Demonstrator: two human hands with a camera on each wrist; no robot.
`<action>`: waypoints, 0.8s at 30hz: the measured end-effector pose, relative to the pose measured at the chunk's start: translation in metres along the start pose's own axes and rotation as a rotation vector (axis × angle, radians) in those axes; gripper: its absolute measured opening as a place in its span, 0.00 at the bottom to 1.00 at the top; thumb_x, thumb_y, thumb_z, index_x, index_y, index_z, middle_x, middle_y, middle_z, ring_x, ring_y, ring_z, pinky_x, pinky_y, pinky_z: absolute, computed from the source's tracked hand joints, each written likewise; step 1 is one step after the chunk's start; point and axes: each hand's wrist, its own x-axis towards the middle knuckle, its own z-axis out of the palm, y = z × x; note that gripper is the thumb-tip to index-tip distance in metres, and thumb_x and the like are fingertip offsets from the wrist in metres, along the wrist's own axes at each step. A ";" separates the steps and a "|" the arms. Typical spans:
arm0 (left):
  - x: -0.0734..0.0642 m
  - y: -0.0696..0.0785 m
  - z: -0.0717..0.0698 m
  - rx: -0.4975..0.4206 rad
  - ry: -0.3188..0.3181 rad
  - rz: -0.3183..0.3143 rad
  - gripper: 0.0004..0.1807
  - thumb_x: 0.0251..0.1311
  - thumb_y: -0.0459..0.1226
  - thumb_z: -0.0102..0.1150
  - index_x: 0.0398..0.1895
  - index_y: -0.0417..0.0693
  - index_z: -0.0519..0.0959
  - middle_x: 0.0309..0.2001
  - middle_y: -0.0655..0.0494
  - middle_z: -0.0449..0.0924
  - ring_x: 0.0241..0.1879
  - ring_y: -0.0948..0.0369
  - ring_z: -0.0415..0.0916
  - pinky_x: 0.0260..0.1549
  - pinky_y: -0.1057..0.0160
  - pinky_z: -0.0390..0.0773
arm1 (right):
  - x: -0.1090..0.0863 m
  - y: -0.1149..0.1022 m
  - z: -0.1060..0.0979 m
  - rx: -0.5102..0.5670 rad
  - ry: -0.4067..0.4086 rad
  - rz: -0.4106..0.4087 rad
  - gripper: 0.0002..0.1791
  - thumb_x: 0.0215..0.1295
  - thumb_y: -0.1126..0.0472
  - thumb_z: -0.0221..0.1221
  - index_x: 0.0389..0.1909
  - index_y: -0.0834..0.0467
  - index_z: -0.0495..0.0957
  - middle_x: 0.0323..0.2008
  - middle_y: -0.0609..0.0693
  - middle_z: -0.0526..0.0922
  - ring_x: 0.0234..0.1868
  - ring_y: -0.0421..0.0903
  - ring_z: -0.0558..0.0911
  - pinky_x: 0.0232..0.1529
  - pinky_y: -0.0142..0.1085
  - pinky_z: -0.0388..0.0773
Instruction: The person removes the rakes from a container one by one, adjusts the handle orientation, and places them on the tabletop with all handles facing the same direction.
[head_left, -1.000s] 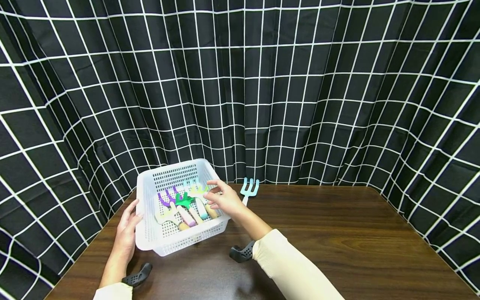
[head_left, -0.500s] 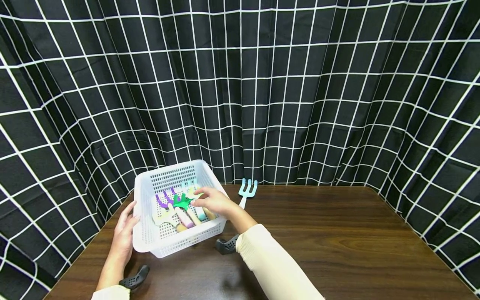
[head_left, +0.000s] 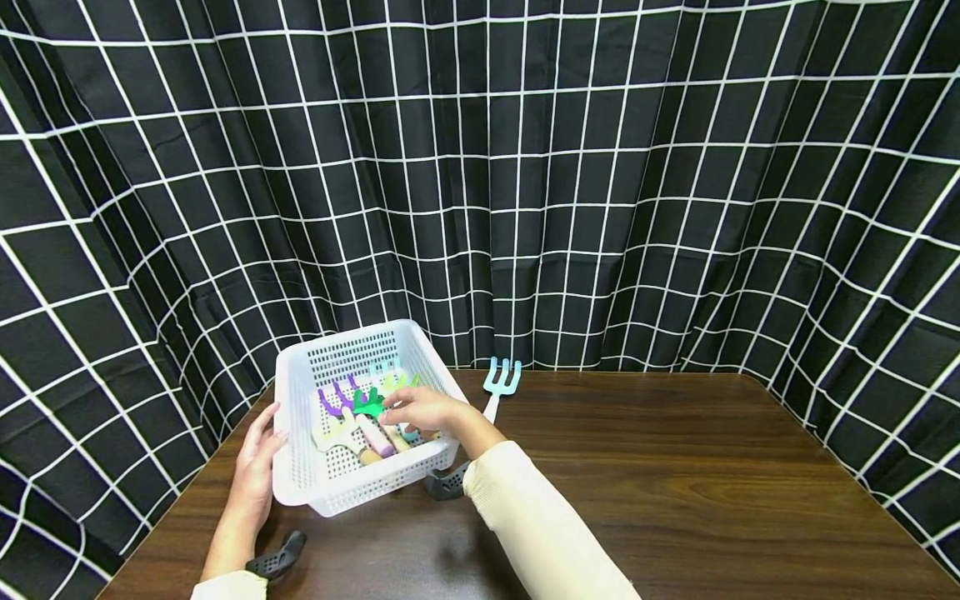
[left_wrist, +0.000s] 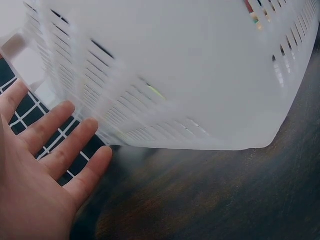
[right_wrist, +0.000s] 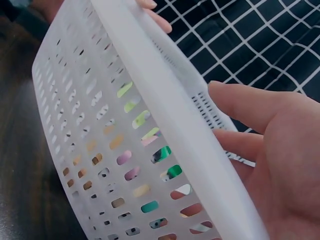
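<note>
A white perforated plastic basket [head_left: 294,454] stands on the left part of the wooden table. My left hand [head_left: 255,462] is at its left side, fingertips at the rim; in the left wrist view the fingers are straight and spread. My right hand [head_left: 426,408] reaches over the right rim into the basket, thumb and index finger extended, the other fingers partly hidden. Under its fingertips lie a green hand fork [head_left: 367,403] and several handles, one of them pink and white [head_left: 374,435]. Beside them are a purple hand fork [head_left: 330,403], a yellow-green fork [head_left: 397,382] and a cream flat-bladed tool [head_left: 336,435].
A light blue hand fork [head_left: 501,380] with a white handle lies on the table right behind my right wrist. A black curtain with a white grid [head_left: 570,208] rises behind the dark wooden table [head_left: 675,467].
My right hand has moved left and lower into the basket, now over the green fork and the handles. The left hand stays at the basket's left side.
</note>
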 end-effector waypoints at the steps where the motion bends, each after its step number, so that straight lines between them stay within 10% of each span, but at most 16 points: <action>1: 0.000 0.000 0.000 0.000 0.000 0.001 0.25 0.74 0.34 0.43 0.71 0.43 0.54 0.48 0.60 0.78 0.40 0.66 0.80 0.34 0.70 0.78 | 0.000 0.000 0.000 0.005 -0.011 0.016 0.23 0.66 0.53 0.60 0.59 0.57 0.73 0.53 0.53 0.78 0.54 0.62 0.78 0.53 0.57 0.71; 24: 0.000 0.000 0.000 -0.006 -0.008 -0.002 0.26 0.74 0.34 0.42 0.72 0.44 0.53 0.50 0.58 0.77 0.40 0.65 0.80 0.34 0.69 0.78 | 0.006 -0.001 0.002 -0.329 -0.221 0.101 0.29 0.65 0.45 0.57 0.64 0.53 0.72 0.62 0.49 0.71 0.59 0.52 0.74 0.59 0.42 0.68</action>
